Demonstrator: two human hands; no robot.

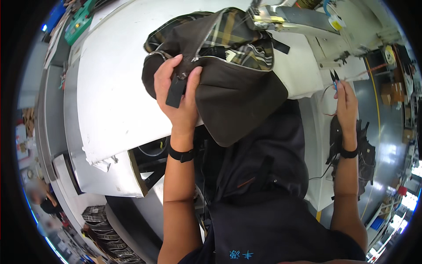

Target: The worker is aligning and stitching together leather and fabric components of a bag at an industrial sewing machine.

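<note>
A dark brown bag (246,90) with a plaid lining (257,55) lies across the white worktable, its front part hanging over the near edge. Its silver zipper (207,37) is open, so the lining shows. My left hand (180,97) grips the bag's fabric by the zipper end, thumb and fingers on either side of a black strap tab (175,91). Out to the right, apart from the bag, my right hand (346,101) is closed around a small pair of thread snips (335,79) with dark blades pointing up and away.
A sewing machine head (294,20) stands at the back right, close to the bag. The white worktable (110,88) extends left. Dark pieces (356,154) hang beside my right forearm. Plaid pieces (103,229) are stacked at lower left. Another person (48,202) is far left.
</note>
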